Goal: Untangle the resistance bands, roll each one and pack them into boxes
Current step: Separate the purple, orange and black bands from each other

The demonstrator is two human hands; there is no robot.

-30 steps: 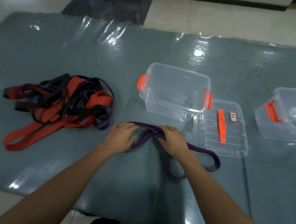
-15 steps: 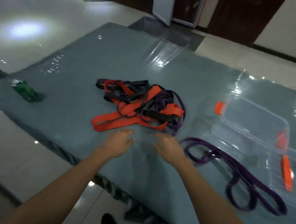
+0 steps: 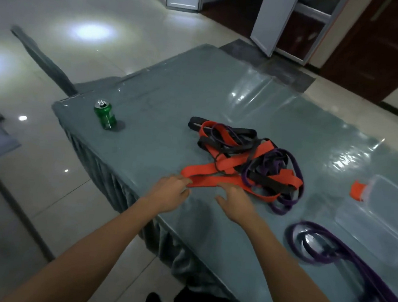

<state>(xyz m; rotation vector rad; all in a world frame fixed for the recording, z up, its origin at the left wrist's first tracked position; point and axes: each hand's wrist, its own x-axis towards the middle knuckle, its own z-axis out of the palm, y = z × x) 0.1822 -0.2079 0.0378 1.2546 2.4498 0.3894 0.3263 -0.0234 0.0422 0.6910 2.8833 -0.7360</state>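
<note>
Both hands released, fingers spread: left hand (image 3: 170,193) fingers touch orange band (image 3: 205,182) end, right hand (image 3: 235,201) fingers rest on it.

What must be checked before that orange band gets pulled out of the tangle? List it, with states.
1. Left hand on the orange band's near end: touching it; whether it pinches, cannot tell.
2. Right hand gripping it: not ok, fingers straight over the band.
3. Orange band free: not ok, black bands and a tangled purple band cross it.
4. Loose purple band clear of the pile: ok, lies apart to the right.
5. Green can out of the way: ok, stands apart near the table corner.
</note>
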